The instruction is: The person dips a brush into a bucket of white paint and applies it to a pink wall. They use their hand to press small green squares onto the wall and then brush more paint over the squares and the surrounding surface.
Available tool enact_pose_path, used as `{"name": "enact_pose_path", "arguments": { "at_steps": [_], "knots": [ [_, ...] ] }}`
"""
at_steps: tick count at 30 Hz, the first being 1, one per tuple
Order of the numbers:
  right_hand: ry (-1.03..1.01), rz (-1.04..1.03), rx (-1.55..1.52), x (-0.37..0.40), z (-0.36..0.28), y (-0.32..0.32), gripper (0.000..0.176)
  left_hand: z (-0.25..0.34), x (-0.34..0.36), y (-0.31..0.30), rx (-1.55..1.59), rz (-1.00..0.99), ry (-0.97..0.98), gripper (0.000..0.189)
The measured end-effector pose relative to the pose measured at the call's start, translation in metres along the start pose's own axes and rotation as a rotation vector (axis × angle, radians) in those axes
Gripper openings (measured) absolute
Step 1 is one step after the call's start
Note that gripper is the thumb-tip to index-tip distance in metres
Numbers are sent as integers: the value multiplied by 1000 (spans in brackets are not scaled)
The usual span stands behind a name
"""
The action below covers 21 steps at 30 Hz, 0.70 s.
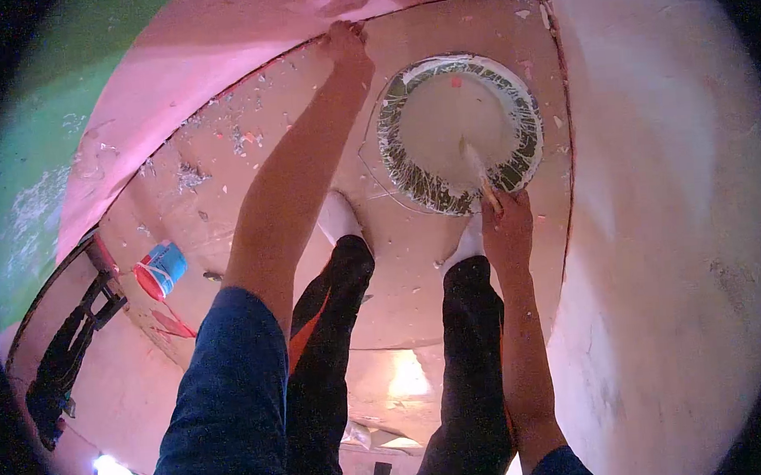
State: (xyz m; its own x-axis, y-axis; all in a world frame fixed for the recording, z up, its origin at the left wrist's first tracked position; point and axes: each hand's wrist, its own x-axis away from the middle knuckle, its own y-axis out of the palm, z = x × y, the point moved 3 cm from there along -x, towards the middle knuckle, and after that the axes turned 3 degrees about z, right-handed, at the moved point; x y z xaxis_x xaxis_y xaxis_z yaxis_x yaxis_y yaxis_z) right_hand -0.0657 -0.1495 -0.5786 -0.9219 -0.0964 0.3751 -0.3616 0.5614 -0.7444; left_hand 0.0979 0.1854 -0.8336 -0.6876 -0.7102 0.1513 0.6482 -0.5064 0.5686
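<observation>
A round bucket (524, 101) holds whitish paint (452, 118), and white streaks cover its dark inner wall. My right hand (509, 222) is closed around the handle of what looks like a paintbrush (478, 168) at the bucket's near rim. The brush's far end dips into the paint. My left arm stretches forward, and my left hand (347, 41) is at the foot of the pink wall (240, 30), where wall and floor meet. Its fingers are too small and foreshortened to make out.
Paint flakes (191, 177) litter the brown floor (392, 288). A small blue and red pail (161, 270) lies at the left. A pale wall (655, 223) rises close on the right. My feet stand just behind the bucket, whose thin wire handle hangs to its left.
</observation>
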Motion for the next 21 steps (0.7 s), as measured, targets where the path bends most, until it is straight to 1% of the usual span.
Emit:
{"name": "enact_pose_path", "arguments": {
  "at_steps": [1, 2, 3, 4, 5, 6, 7, 8, 9, 10, 11, 12, 13, 14, 15, 16, 17, 19, 20, 21],
  "knots": [
    [2, -1, 0, 0, 1, 1, 24, -16, -7, -17, 32, -120, 76, 23],
    [-56, 48, -4, 1, -1, 0, 24, 36, 16, 10, 29, -118, 73, 23],
    [-116, 99, -9, 1, -2, 0, 24, 68, 33, 48, -93, 121, -135, 26],
    [-116, 97, -10, 2, -1, 1, 24, 87, 36, 93, -213, 360, -342, 29],
    [-85, 67, 16, 2, 2, 2, 24, 80, 32, 83, -215, 360, -340, 29],
    [-54, 37, 43, 2, 4, 3, 25, 76, 21, 68, -584, 184, -21, 14],
    [-56, 37, 43, 2, 3, 2, 25, 75, 17, 65, -936, -5, 309, 6],
    [-49, 32, 16, 1, 3, 2, 25, 83, 17, 66, -934, -3, 311, 6],
    [-40, 24, -11, 1, 3, 1, 26, 90, 20, 69, -1089, -131, 325, 12],
    [-39, 23, -11, 2, 3, 1, 26, 94, 24, 74, -1241, -264, 338, 25],
    [-21, 15, -17, 2, 3, 1, 26, 83, 17, 69, -1242, -262, 337, 25],
    [-3, 7, -25, 2, 4, 1, 26, 70, 8, 63, -1223, -160, 680, 11],
    [-4, 7, -28, 1, 3, 2, 26, 65, 7, 60, -1178, -53, 1022, 8],
    [-10, 13, 1, 1, 4, 3, 26, 77, 14, 76, -1180, -54, 1022, 8],
    [-17, 18, 32, 1, 4, 3, 26, 96, 15, 87, -636, 236, 268, 8],
    [-16, 17, 34, 1, 4, 2, 26, 88, 26, 94, -39, 467, -467, 9],
    [-18, -2, 24, 1, 3, 1, 27, 82, 25, 84, -40, 468, -469, 9],
    [-20, -23, 15, 1, 4, 2, 29, 82, 14, 73, -1046, -61, 272, 11],
    [-32, -9, 23, 1, 7, 4, 28, 87, 15, 83, -1046, -61, 270, 11],
    [-44, 5, 29, 2, 9, 6, 27, 92, 18, 95, -651, 200, -71, 11]
  ]
}}
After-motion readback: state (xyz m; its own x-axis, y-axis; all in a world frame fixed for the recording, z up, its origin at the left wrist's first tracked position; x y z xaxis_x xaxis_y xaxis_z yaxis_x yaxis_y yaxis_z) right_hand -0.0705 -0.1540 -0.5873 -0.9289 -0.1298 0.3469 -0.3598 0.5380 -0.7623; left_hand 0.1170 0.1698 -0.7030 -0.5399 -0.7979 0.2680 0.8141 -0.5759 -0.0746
